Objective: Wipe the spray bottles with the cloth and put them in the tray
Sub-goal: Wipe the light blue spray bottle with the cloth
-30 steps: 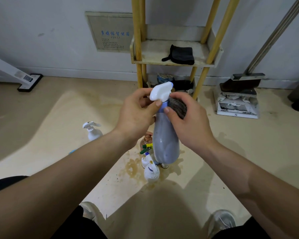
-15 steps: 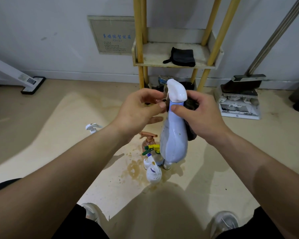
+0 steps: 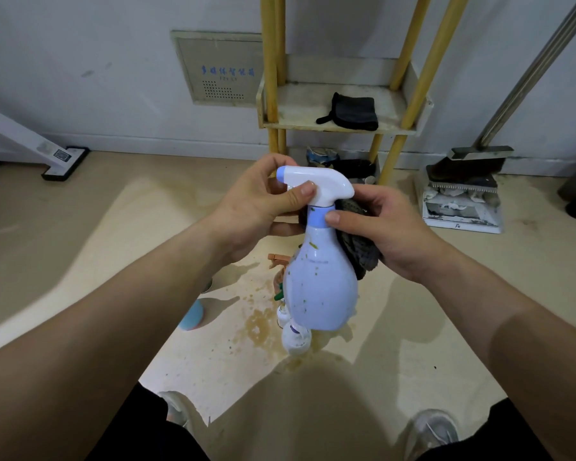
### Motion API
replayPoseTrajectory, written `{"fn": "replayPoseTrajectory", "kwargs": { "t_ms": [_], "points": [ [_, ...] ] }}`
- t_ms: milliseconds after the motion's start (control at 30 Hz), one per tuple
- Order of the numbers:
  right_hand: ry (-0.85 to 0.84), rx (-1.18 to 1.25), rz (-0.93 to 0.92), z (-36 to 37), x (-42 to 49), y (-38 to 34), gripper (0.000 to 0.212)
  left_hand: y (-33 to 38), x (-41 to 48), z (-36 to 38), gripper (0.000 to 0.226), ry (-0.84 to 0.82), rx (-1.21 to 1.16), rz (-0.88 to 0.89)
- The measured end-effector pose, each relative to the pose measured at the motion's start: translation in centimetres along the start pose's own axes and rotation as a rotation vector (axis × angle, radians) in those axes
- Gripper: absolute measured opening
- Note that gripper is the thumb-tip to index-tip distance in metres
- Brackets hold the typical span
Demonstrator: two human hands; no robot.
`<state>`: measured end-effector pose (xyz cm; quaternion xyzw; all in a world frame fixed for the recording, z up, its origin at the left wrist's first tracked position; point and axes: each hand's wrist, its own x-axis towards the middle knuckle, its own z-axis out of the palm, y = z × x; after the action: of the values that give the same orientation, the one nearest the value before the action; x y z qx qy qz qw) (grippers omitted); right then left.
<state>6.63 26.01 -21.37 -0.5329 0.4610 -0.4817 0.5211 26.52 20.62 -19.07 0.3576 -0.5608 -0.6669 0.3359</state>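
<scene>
At frame centre we hold the speckled spray bottle upright: our left hand grips its white trigger head, our right hand presses a dark cloth against its neck.

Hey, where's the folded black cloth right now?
The folded cloth lies on the rack shelf by the wall, upper centre of the head view, beyond the held spray bottle.

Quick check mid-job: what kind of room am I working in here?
Likely a utility or cleaning-storage corner: a stained bare floor, a yellow-legged shelf rack holding a folded dark cloth, and a floor-washing machine docked by the wall.
</scene>
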Motion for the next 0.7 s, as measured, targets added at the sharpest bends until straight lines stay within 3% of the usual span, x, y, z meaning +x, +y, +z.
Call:
{"fn": "replayPoseTrajectory", "kwargs": {
  "t_ms": [267,433,700],
  "points": [
    [0.09,0.027,0.035,0.67,0.3,0.53,0.035,-0.46,0.32,0.23,0.031,0.168,0.036,0.028],
    [0.099,-0.009,0.067,0.57,0.29,0.25,0.042,-0.53,0.59,0.13,0.041,0.15,0.1,-0.015],
    [0.427,-0.203,0.066,-0.14,-0.28,-0.35,0.026,-0.67,0.72,-0.17,0.033,0.192,0.054,-0.067]
  ]
}}
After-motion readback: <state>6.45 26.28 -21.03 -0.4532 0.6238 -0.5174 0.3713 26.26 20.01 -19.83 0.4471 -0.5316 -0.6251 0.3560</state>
